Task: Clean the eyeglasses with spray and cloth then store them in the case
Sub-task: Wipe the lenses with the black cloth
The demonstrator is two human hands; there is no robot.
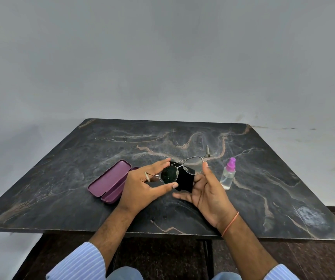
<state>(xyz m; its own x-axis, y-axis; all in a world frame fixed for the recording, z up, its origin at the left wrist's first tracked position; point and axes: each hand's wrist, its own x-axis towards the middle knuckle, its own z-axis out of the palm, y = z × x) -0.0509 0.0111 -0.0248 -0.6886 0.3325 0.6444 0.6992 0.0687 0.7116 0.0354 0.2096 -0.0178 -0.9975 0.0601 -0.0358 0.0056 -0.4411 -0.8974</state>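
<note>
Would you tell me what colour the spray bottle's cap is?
The spray bottle's cap is purple-pink, seen in the head view.

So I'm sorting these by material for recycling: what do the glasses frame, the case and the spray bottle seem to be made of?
Glasses frame: thin silvery wire with a slight shine, probably metal.
Case: smooth matte purple shell holding a rigid shape, likely plastic or coated metal; cannot tell which.
Spray bottle: see-through body and pink nozzle, probably plastic.

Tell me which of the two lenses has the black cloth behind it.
The lens by the left hand looks dark, with the black cloth behind it. The other lens, near the right hand's fingers, shows marble table.
</note>
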